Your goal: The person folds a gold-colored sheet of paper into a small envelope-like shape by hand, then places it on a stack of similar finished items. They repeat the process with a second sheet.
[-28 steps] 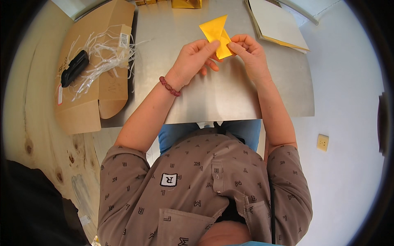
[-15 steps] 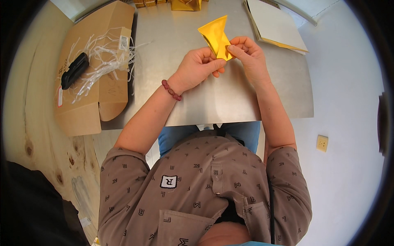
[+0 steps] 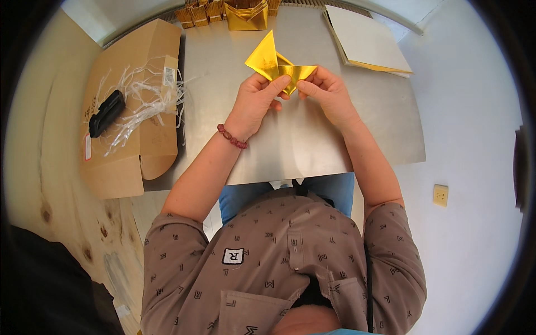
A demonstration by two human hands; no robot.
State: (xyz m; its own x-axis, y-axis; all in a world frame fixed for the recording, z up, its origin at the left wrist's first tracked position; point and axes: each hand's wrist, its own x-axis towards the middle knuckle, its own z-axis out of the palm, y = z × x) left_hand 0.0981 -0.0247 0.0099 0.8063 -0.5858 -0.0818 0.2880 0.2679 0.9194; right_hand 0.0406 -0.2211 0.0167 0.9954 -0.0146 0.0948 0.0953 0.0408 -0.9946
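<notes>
A piece of folded gold paper (image 3: 265,56) is held up over the metal table, between both hands. One pointed flap rises at its upper left, and another fold spreads toward the right with a gap between the layers. My left hand (image 3: 257,100) pinches its lower left part, thumb on the front face. At the right-hand fold, my right hand (image 3: 328,95) grips the paper between thumb and fingers. Some fingertips are hidden behind the paper. Farther back on the table sits a stack of folded gold paper pieces (image 3: 247,17).
To the left lies a flattened cardboard box (image 3: 156,134) with white plastic strips (image 3: 134,106) and a black stapler-like tool (image 3: 106,113) on it. A stack of pale sheets (image 3: 371,39) rests at the table's back right. The metal table's (image 3: 312,151) front edge is close to my body.
The gold paper has been turned and opened out, with a fold now spread to the right. Both hands have shifted slightly left in the view, which also shows more of the table's back.
</notes>
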